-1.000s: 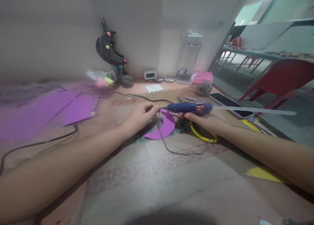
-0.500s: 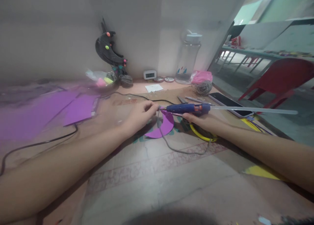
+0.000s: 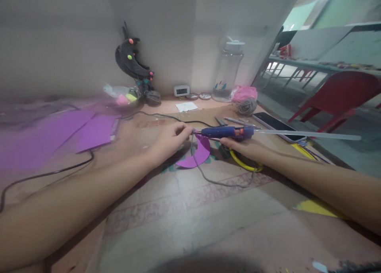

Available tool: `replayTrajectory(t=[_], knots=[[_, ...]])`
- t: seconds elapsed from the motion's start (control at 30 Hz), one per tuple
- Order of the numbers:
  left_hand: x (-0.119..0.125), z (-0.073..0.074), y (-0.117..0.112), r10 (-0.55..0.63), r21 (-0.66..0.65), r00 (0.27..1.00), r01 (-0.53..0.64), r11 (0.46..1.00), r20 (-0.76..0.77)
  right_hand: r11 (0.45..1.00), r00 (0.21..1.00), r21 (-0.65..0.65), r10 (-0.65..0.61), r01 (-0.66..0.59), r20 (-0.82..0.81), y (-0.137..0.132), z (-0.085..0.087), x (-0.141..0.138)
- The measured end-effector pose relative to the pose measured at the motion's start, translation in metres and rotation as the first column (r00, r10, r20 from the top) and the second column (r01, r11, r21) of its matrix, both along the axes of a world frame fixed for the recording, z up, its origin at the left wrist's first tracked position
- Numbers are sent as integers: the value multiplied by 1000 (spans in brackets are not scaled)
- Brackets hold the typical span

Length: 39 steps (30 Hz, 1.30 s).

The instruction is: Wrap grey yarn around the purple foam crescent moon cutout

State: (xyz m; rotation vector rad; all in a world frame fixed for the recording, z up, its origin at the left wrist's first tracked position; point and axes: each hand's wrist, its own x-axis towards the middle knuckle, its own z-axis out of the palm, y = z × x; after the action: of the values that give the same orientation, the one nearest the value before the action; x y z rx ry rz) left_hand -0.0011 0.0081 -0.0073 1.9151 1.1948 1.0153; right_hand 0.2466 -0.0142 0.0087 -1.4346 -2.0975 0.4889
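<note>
Between the fingertips of my left hand (image 3: pixel 172 141) is the upper tip of a purple paper crescent (image 3: pixel 203 150), along with the end of a grey yarn strand (image 3: pixel 208 179). My right hand (image 3: pixel 242 146) is closed around a blue glue gun (image 3: pixel 218 132), whose nozzle points left at the crescent's tip, close to my left fingertips. A long clear glue stick (image 3: pixel 309 134) sticks out of the gun's back end. From the crescent the yarn loops down and right toward a yellow ring (image 3: pixel 245 166) under my right hand. My right fingers are partly hidden.
Purple sheets (image 3: pixel 89 132) and a black cord (image 3: pixel 47 173) lie at the left. Along the wall stand a dark crescent ornament (image 3: pixel 131 58), a small digital clock (image 3: pixel 181 91) and a water bottle (image 3: pixel 228 72). A phone (image 3: pixel 278 126) lies near the right edge, beside a yarn ball (image 3: pixel 246 105).
The glue gun has shifted very slightly to the left. Both hands otherwise keep their places, and the crescent and yarn look the same.
</note>
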Motion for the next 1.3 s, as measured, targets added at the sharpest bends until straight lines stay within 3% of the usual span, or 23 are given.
replayTrajectory(t=[0.37, 0.6, 1.03, 1.3], knots=[[0, 1, 1, 6, -2, 1000, -6, 1000, -4, 999, 1000, 37, -2, 2, 0, 1, 0, -1], [1, 3, -1, 10, -16, 1000, -10, 1000, -1, 996, 997, 50, -73, 72, 16, -2, 2, 0], [-1, 3, -1, 5, 1, 1000, -5, 1000, -23, 1000, 999, 21, 5, -4, -48, -1, 2, -2], [-1, 2, -1, 7, 32, 999, -5, 999, -42, 992, 991, 42, -116, 118, -65, -12, 4, -9]])
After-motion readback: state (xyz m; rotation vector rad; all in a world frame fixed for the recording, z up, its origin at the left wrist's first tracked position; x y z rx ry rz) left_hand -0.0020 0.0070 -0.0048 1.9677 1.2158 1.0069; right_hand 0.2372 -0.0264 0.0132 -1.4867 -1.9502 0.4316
